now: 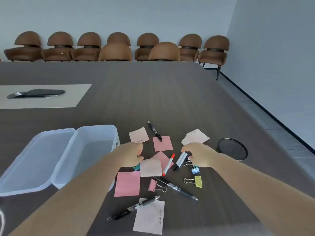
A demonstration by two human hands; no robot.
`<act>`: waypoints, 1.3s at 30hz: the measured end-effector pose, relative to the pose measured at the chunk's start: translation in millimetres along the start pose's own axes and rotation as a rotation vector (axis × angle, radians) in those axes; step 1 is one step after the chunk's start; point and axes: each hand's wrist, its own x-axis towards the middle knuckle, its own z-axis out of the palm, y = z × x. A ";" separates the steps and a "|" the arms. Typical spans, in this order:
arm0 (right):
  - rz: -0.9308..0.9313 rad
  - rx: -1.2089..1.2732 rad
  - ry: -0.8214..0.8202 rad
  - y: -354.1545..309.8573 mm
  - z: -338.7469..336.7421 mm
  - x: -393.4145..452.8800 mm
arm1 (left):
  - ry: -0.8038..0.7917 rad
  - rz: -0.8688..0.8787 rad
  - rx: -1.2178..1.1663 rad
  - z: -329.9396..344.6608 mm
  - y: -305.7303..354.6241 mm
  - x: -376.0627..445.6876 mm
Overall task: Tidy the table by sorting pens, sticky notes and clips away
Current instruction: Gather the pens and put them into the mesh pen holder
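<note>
Markers: two white markers with black caps (179,161) lie side by side amid the clutter, slanting toward you, cap ends nearest; your right hand (199,155) has its fingers closed over their upper ends.
Right grip: pinched on the markers, which look to rest on the table (170,92) still — not yet lifted, as far as you can judge.
Left hand: your left hand (132,155) is curled over the edge of a pale sticky note (150,167), with a teal clip (136,167) peeking out beneath; whether it has hold of anything I cannot tell.
Step in hand: the first gathering of pens, by the look of it; nearly everything is still scattered.
Next move: lift both markers together without rolling one loose, then carry them right to the black mesh pot (232,148) — likely the pen holder.
Other pens: a red-capped marker (168,164) just beside the pair, black pens (177,188) nearer you and one farther off.
Clips: blue, yellow (197,181) and pink ones near your right wrist.
Box: the clear box (88,150) and its lid (30,160) sit to your left, holding nothing.
</note>
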 end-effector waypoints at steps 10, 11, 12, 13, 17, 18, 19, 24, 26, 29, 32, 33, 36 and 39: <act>-0.205 -0.354 0.046 -11.2 15.1 17.4 | 0.158 0.050 -0.001 15.9 -7.4 11.5; -0.216 -0.396 0.028 -14.5 19.0 15.7 | 0.160 0.066 0.001 19.3 -7.0 7.2; -0.212 -0.435 0.026 -16.1 23.6 14.7 | 0.164 0.081 0.016 23.5 -6.5 2.6; -0.199 -0.464 0.047 -17.3 27.0 14.0 | 0.177 0.095 0.028 27.1 -6.2 -2.3; -0.164 -0.560 0.099 -24.4 33.3 9.1 | 0.215 0.092 -0.004 36.4 -5.0 -23.2; -0.166 -0.591 0.092 -26.2 34.2 6.8 | 0.184 0.095 -0.018 37.1 -2.8 -28.8; -0.175 -0.621 0.098 -28.6 34.9 3.7 | 0.146 0.104 -0.030 36.5 1.0 -35.6; -0.165 -0.634 0.118 -35.3 32.8 -4.1 | -0.107 0.170 -0.020 37.5 25.7 -65.6; -0.150 -0.590 0.154 -36.9 34.2 -4.5 | -0.182 0.210 -0.008 40.9 32.9 -70.8; -0.130 -0.515 0.180 -35.6 36.0 -2.0 | -0.242 0.232 0.001 45.1 39.4 -72.6; -0.125 -0.396 0.226 -32.5 35.7 -0.6 | -0.209 0.218 0.010 47.8 39.8 -70.3; -0.127 -0.346 0.265 -32.1 34.8 -1.5 | -0.204 0.210 0.017 48.6 39.7 -70.2; -0.108 -0.112 0.352 -24.5 26.2 -4.8 | -0.169 0.198 0.008 48.5 43.8 -71.7; -0.091 0.133 0.393 -18.5 13.5 -6.3 | -0.099 0.202 -0.033 40.5 48.1 -69.1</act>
